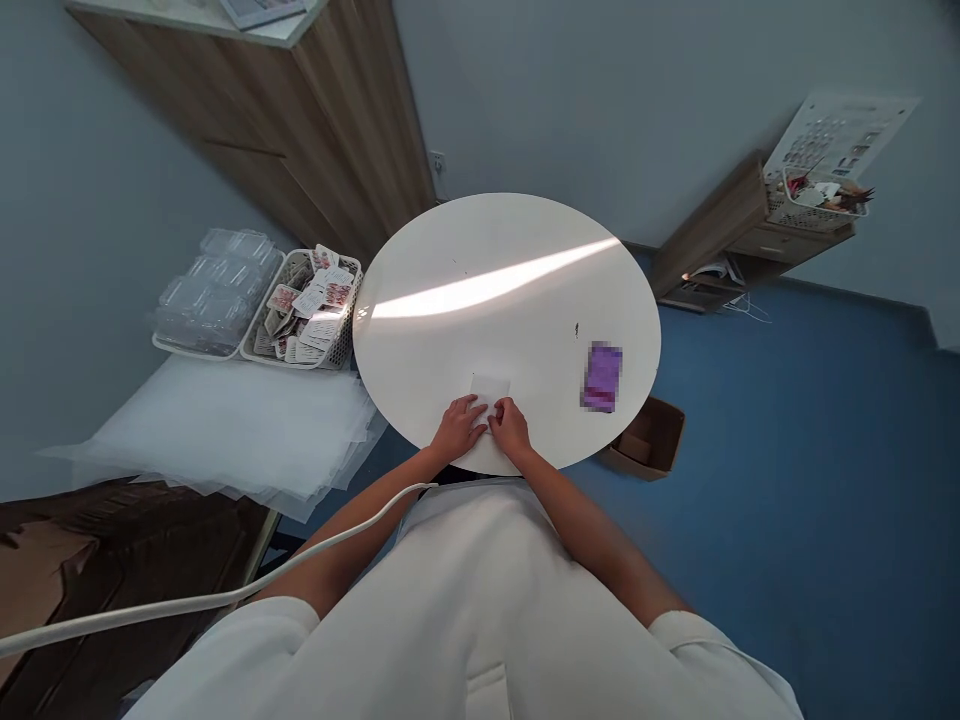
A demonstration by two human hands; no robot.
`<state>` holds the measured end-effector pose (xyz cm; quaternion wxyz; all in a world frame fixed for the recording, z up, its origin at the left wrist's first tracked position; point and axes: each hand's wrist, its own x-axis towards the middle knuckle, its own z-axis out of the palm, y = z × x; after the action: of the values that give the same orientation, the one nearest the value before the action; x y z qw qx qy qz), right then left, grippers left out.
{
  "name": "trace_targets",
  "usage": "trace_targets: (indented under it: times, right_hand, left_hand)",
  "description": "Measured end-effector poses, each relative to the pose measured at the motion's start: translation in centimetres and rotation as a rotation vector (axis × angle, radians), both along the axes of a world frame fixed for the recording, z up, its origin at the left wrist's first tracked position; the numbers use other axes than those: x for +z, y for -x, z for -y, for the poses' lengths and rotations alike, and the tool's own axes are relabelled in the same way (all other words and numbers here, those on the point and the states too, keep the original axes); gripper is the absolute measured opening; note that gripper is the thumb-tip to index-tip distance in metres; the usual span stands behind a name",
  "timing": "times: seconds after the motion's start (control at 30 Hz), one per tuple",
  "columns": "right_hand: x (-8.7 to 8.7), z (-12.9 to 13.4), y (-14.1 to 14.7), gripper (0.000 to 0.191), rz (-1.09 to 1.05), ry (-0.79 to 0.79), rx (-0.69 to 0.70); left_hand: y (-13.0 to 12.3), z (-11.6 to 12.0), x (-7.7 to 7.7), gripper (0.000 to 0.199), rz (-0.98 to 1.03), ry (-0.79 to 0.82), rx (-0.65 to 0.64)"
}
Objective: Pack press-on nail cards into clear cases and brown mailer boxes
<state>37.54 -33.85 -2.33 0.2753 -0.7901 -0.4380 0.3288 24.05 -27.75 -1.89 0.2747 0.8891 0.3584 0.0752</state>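
Near the front edge of a white oval table [510, 230] lies a small white sheet [491, 386], perhaps paper or thin foam. My left hand [457, 428] rests on its left side, with the fingers stretched out and spread across it. From the right, my right hand [510, 427] meets the sheet with curled fingers, thumb and fingertips pinched together at its lower part. Both hands are close together, and their fingers cover the lower portion of the sheet.
Right of my hands lies a blurred-out purple item [602, 377], with a small dark mark beyond it. A basket of printed cards [307, 310], clear plastic boxes [221, 285] and a stack of translucent sheets [232, 425] are at left. A cardboard box [664, 440] stands on the floor.
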Motion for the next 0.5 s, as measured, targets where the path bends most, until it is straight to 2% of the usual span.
trace_targets:
  times: [0.13,0.27,0.37,0.43,0.5]
  right_hand:
    - [0.3,0.9,-0.7,0.03,0.11,-0.073,0.176]
    - [1.2,1.2,-1.5,0.048,0.258,-0.101,0.381]
    - [1.6,0.9,-1.5,0.067,0.339,-0.054,0.53]
    - [1.7,0.5,-1.2,0.074,0.418,0.014,0.558]
    - [1.8,0.0,-0.8,0.072,0.49,0.084,0.564]
  left_hand:
    - [-0.4,0.6,-0.3,0.039,-0.03,-0.011,0.009]
    - [-0.4,0.3,-0.2,0.039,-0.032,-0.002,-0.025]
    - [-0.3,-0.5,0.0,0.037,-0.021,0.02,-0.058]
    - [-0.2,-1.1,0.2,0.038,0.003,0.053,-0.089]
    - [0.0,-1.8,0.4,0.044,0.044,0.091,-0.103]
